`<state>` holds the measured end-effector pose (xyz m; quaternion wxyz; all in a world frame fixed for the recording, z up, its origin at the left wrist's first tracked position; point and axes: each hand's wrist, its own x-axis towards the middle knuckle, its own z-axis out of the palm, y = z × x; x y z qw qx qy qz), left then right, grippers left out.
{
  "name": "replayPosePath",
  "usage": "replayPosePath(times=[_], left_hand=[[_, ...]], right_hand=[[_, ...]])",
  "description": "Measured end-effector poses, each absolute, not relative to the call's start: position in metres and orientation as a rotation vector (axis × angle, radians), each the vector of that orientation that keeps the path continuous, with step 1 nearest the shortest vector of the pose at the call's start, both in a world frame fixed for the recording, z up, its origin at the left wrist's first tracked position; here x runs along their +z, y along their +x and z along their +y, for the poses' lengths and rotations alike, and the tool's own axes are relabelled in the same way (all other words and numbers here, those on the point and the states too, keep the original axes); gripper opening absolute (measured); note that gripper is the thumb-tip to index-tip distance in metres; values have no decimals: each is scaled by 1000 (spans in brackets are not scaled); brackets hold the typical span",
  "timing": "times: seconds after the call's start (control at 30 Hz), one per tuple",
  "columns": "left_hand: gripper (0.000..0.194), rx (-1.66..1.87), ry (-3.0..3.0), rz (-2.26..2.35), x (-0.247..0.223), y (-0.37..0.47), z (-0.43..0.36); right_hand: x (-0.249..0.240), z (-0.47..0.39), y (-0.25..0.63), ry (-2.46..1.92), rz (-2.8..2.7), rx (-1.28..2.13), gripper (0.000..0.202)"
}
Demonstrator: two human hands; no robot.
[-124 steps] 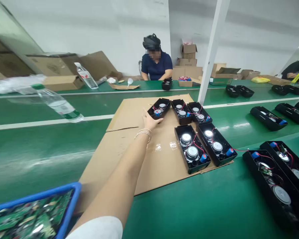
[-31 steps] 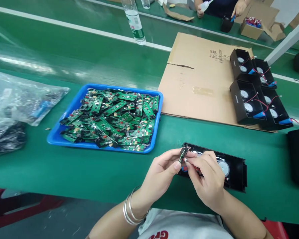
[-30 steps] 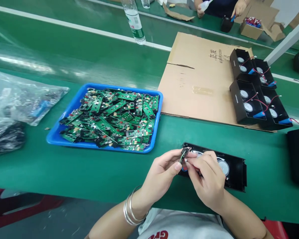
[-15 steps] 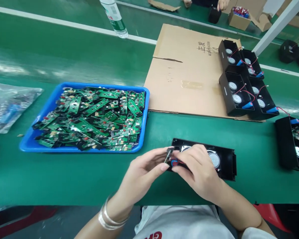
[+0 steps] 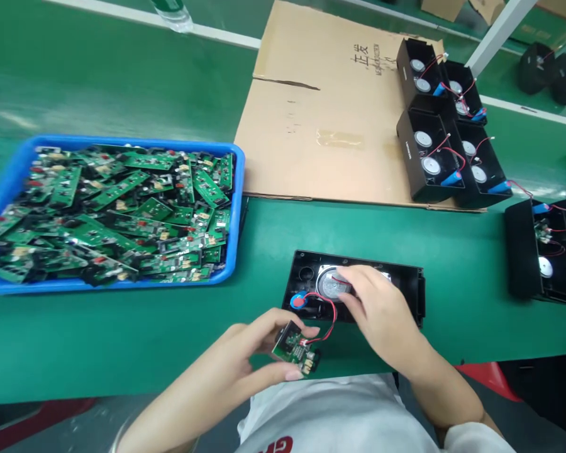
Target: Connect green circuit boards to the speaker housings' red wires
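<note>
Green, the board (image 5: 290,349) sits at 8 o'clock of the black case (image 5: 411,286), pinched between the thumb and fingers of the left hand (image 5: 249,358). Red wires (image 5: 334,318) run from it to the battery (image 5: 299,301) in the case's 9 o'clock end. The right hand (image 5: 382,308) curls its fingertips over 1 speaker (image 5: 326,286); what they pinch, I cannot tell. The blue tray (image 5: 238,220) of boards lies at 10 o'clock, the cardboard (image 5: 287,157) at 12.
</note>
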<state>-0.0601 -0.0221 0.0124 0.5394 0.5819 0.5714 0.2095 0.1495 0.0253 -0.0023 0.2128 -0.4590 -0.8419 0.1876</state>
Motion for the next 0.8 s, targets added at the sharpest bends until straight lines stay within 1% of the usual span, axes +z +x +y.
replayPosePath(times=[0.1, 0.2, 0.3, 0.43, 0.5, 0.57, 0.7, 0.8], left_hand=[[23, 613, 1290, 1356, 11, -48, -22], [23, 713, 1277, 1423, 9, -37, -20], [22, 760, 1240, 1432, 7, -24, -15], [20, 890, 1156, 1372, 3, -7, -6], [20, 920, 1138, 1400, 2, -2, -2], [21, 907, 1166, 1442, 1, 0, -1], [23, 877, 1214, 1455, 1, 0, 1], [22, 888, 1210, 1433, 1, 1, 3]], right_hand=[[-9, 27, 135, -1271, -2280, 488, 25], [-8, 29, 146, -1260, -2151, 545, 24], [-4, 32, 170, -1259, -1997, 745, 18], [0, 37, 192, -1253, -1932, 1139, 14], [0, 35, 193, -1213, -1951, 1210, 11], [-1, 32, 188, -1169, -2017, 1071, 12], [-4, 23, 176, -1149, -2222, 573, 23], [-6, 21, 171, -1125, -2334, 425, 29]])
